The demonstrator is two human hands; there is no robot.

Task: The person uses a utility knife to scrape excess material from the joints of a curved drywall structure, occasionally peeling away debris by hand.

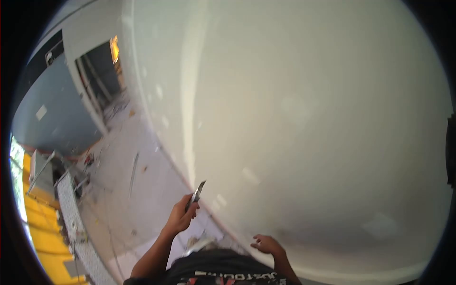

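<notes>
My left hand (179, 216) is closed around the handle of a utility knife (195, 194), its blade out and tilted up to the right. In this view the blade tip overlaps the lower left of a large pale wall (304, 133). A lighter vertical strip (188, 90) runs down that wall, with several small whitish patches around it. Lower down, my right hand (269, 244) is before the wall's bottom part with nothing in it, its fingers loosely bent and apart.
Debris and thin strips lie on the dusty floor (121, 178) to the left. Beyond it stand a blue-grey wall panel (57, 107) and a doorway (100, 71). Yellow sheeting (45, 230) and a speckled ledge (78, 232) line the lower left.
</notes>
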